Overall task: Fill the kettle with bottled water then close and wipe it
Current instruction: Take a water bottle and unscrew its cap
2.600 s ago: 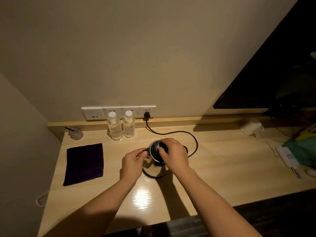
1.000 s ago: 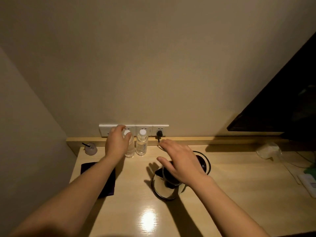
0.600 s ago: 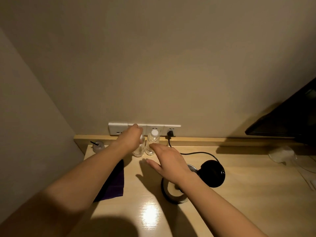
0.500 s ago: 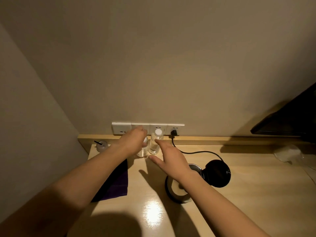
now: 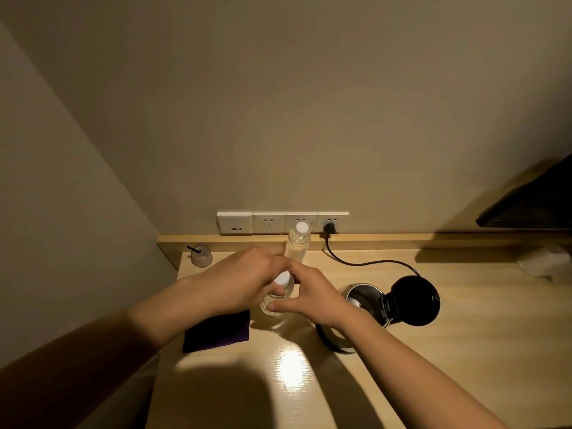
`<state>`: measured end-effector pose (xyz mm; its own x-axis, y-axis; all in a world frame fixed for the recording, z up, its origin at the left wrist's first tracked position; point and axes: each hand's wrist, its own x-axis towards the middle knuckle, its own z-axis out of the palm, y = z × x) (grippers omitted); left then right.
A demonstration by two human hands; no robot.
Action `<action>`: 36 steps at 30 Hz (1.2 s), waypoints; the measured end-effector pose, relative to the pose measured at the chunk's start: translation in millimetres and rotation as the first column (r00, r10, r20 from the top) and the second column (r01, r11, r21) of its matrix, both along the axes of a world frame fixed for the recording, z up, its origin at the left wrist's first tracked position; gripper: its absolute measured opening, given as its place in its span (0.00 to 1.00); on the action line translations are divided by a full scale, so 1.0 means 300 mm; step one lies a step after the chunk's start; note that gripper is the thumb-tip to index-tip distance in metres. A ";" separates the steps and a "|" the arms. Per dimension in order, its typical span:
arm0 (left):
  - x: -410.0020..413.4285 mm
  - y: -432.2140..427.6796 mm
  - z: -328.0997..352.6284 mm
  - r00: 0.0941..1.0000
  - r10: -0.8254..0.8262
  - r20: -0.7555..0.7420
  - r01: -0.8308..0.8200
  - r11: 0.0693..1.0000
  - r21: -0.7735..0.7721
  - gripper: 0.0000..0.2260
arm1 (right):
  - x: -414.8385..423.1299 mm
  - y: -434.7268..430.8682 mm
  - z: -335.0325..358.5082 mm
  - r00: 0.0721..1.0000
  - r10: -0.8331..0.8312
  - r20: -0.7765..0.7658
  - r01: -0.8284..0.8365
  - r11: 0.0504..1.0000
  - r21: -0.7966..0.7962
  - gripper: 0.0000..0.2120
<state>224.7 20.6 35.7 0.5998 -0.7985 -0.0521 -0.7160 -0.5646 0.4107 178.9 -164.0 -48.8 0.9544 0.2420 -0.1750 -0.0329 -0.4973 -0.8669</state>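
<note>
Here our left hand [image 5: 244,281] has its fingers curled around a clear water bottle [image 5: 280,292] with a white cap [image 5: 282,278], gripping it over the wooden desk [image 5: 464,351]. Our right hand [image 5: 312,297] meets it from the other side, thumb pressed low against the bottle's body and fingers reaching up beside the cap; whether they actually pinch the cap we cannot tell. Just right of our right wrist stands the kettle [image 5: 359,308], its black lid [image 5: 414,300] swung open and its cord [image 5: 365,261] running back to the wall sockets [image 5: 266,222]. A second bottle [image 5: 297,244] stands upright in front of those sockets. A dark purple cloth [image 5: 216,334] lies flat under our left forearm, and a small jar [image 5: 201,255] sits in the back left corner
</note>
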 end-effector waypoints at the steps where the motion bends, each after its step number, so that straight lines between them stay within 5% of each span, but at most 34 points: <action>1: -0.013 0.004 -0.010 0.999 0.028 -0.023 -0.029 0.999 -0.024 0.14 | -0.010 0.002 -0.001 1.000 -0.001 0.005 0.001 1.000 0.004 0.31; 10: -0.129 -0.005 -0.076 0.909 0.405 -0.095 -0.416 0.894 -0.166 0.15 | -0.081 0.041 -0.030 0.993 -0.119 0.020 0.119 0.993 -0.003 0.30; 12: -0.133 0.001 -0.069 0.937 0.346 -0.056 -0.350 0.923 -0.160 0.17 | -0.087 0.047 -0.029 0.992 -0.125 0.014 0.125 0.992 -0.011 0.30; 17: -0.025 0.069 -0.017 0.985 -0.173 -0.025 0.170 0.982 -0.087 0.19 | -0.081 0.035 -0.009 0.996 -0.094 -0.007 0.094 0.996 -0.003 0.31; 23: -0.012 0.069 -0.048 0.988 -0.146 0.054 0.152 0.982 -0.111 0.14 | -0.082 0.043 0.000 0.995 -0.095 0.015 0.096 0.995 -0.014 0.30; 30: -0.099 0.057 -0.120 0.972 0.233 -0.024 -0.230 0.930 -0.289 0.16 | -0.097 0.074 -0.016 0.986 -0.163 0.031 0.164 0.986 -0.033 0.31; 36: -0.158 0.012 -0.122 0.721 0.569 -0.396 -0.693 0.598 -0.404 0.08 | -0.102 0.105 -0.031 0.977 -0.206 0.047 0.208 0.976 -0.058 0.31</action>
<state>177.2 24.2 -0.7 0.9853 -0.1657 0.0423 -0.1226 -0.5123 0.8500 148.2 -132.5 -58.1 0.9892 0.0281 -0.1437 -0.1064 -0.5366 -0.8371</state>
